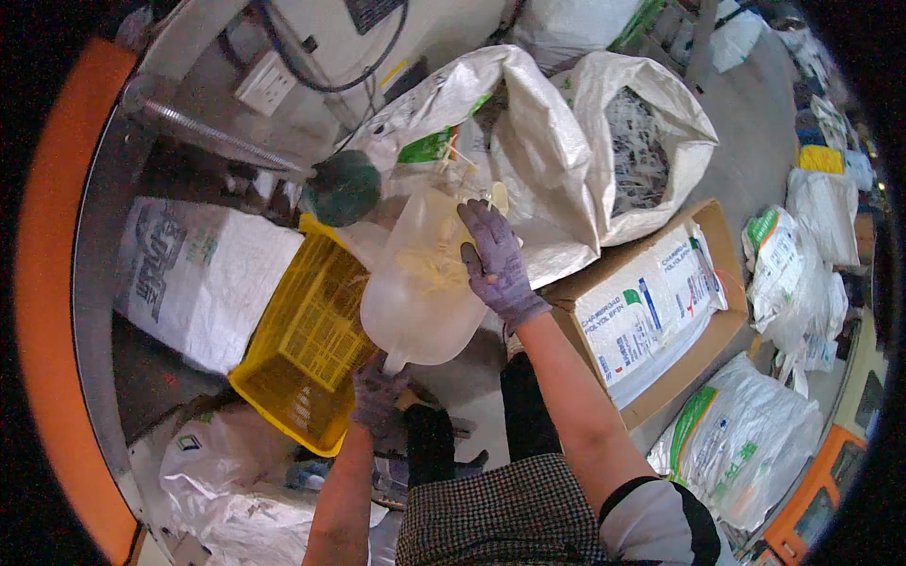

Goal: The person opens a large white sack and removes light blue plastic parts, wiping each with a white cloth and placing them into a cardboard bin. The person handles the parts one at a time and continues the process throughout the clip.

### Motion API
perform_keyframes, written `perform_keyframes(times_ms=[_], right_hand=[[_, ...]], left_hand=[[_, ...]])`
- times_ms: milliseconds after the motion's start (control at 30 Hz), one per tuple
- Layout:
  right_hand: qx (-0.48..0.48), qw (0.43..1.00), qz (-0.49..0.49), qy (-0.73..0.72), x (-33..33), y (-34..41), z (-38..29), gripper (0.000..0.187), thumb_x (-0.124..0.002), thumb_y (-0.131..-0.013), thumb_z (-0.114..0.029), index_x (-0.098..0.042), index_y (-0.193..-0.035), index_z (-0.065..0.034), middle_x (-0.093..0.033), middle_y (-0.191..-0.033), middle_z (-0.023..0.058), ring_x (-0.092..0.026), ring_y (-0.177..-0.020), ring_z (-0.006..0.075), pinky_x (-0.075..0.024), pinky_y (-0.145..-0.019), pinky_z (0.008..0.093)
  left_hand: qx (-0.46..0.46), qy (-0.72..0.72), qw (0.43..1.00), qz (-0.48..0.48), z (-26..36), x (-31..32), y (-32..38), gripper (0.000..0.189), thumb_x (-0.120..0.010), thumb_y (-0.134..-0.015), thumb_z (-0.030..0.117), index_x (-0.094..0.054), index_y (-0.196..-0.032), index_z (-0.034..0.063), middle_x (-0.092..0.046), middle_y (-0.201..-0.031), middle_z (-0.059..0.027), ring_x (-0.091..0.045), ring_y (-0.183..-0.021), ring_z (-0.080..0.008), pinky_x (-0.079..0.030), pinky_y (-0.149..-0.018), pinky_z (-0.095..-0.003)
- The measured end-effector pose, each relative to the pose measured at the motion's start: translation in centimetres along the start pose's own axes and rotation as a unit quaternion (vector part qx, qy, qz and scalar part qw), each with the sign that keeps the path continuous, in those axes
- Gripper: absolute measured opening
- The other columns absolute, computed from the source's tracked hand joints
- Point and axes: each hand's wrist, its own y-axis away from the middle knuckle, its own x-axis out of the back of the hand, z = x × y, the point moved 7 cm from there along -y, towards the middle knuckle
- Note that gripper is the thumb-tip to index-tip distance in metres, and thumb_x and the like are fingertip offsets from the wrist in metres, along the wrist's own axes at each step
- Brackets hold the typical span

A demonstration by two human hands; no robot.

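Observation:
A translucent plastic scoop (417, 322) tilts in front of me, with pale yellow plastic pieces (428, 265) inside. My left hand (381, 393), in a grey-purple knit glove, grips the short handle at its near end. Over the scoop's right side is my gloved right hand (499, 265), fingers stretched forward and thumb apart. A cream-coloured piece (500, 197) shows just beyond its fingertips; whether they touch it is unclear. The scoop's far end is toward an open white woven sack (541, 141), where thin pale strips stick up.
Left of the scoop stands a yellow plastic crate (311, 325) beside a white printed sack (205, 276). A second sack (701, 134) holds dark and whitish scraps. To the right sits a cardboard box (665, 400) with a printed bag inside. A corrugated metal hose (219, 134) crosses the upper left.

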Motion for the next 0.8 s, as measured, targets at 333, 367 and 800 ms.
perform_keyframes(times_ms=[333, 367, 800], right_hand=[[-0.210, 0.806, 0.071, -0.548, 7.2, 1.0, 3.7, 0.082, -0.049, -0.077, 0.009, -0.017, -0.151, -0.0071, -0.031, -0.150, 0.0142, -0.030, -0.139, 0.0262, -0.0250, -0.113, 0.0368], [-0.201, 0.785, 0.079, -0.581, 7.3, 0.9, 3.6, 0.085, -0.047, -0.074, 0.010, -0.017, -0.151, -0.0077, -0.030, -0.151, 0.0141, -0.029, -0.139, 0.0261, -0.0249, -0.113, 0.0368], [-0.174, 0.781, 0.104, -0.591, 8.6, 1.4, 2.6, 0.098, -0.040, -0.060, 0.017, -0.017, -0.152, -0.0098, -0.027, -0.153, 0.0141, -0.028, -0.141, 0.0243, -0.0268, -0.114, 0.0359]], left_hand=[[-0.054, 0.163, 0.985, -0.024, 1.5, -1.4, 0.4, 0.056, -0.074, -0.077, 0.025, -0.055, -0.125, 0.0026, -0.064, -0.116, -0.0128, -0.062, -0.102, -0.0316, -0.046, -0.092, -0.0405], [-0.052, 0.186, 0.981, -0.020, 1.1, -1.4, 0.6, 0.056, -0.074, -0.076, 0.026, -0.056, -0.124, 0.0028, -0.063, -0.117, -0.0130, -0.062, -0.103, -0.0319, -0.047, -0.092, -0.0406], [-0.059, 0.150, 0.987, -0.024, -0.4, -0.6, 1.4, 0.053, -0.073, -0.072, 0.024, -0.059, -0.120, 0.0037, -0.064, -0.114, -0.0161, -0.059, -0.107, -0.0347, -0.044, -0.094, -0.0434]])
